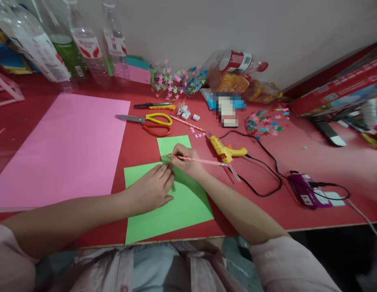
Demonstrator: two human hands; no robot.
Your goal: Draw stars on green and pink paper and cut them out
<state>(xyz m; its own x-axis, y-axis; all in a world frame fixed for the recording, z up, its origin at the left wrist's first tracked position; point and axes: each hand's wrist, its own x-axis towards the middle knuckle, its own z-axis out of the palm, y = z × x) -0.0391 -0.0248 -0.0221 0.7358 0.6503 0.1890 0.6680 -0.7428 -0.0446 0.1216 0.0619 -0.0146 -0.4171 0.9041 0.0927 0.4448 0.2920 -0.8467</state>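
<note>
My right hand [185, 160] is closed around a pink pencil [206, 161], its tip at the green paper and its eraser end slanting off to the right. Flat on a larger green sheet [176, 207], my left hand [156, 182] lies with its fingers stretched toward the pencil tip. A smaller green piece of paper [173, 142] shows just beyond my hands; where the two greens meet is partly hidden by my fingers. Scissors [146, 120] with yellow and orange handles lie beyond, to the left. A yellow hot glue gun [226, 150] rests to the right of my right hand.
Pink paper [67, 150] covers the left of the red table [252, 211]. A box cutter [155, 106], second pencil [187, 123] and star confetti [267, 123] lie beyond. Plastic bottles [88, 48] line the wall. The glue gun's black cord [272, 162] runs to a purple power strip [310, 192].
</note>
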